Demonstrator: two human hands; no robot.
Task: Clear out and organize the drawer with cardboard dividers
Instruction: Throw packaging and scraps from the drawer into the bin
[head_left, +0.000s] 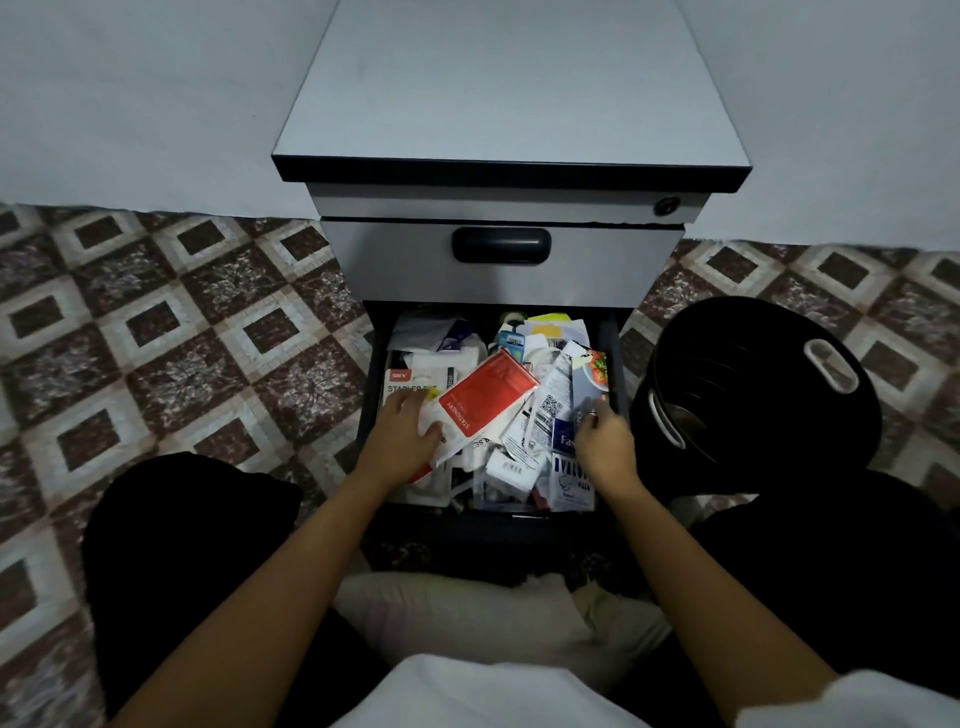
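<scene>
One grey metal pedestal cabinet (511, 104) stands on brown-and-cream patterned floor tiles (182, 338); it shows two drawers, one keyhole lock (667, 205) at its 2 o'clock corner, and one black recessed handle (501, 245) on the closed upper drawer (395, 260). The open lower drawer (616, 358) is pulled out toward 6 o'clock and heaped with loose paper and plastic packets, too many and too overlapped to count; one red stationery packet (488, 395) lies slanted on top near the middle, with one white stapler-set packet (410, 376) at its 9 o'clock. The left hand (405, 431) sits at 8 o'clock in the drawer, thumb and curled fingers gripping the red packet's white lower corner. The right hand (605, 441) is at 4 o'clock, with its fingers curled against a blue-grey packet (584, 384); whether it holds anything, I cannot tell. One round black plastic bin (753, 332) with two white handle slots stands at 3 o'clock, just beside the drawer.
</scene>
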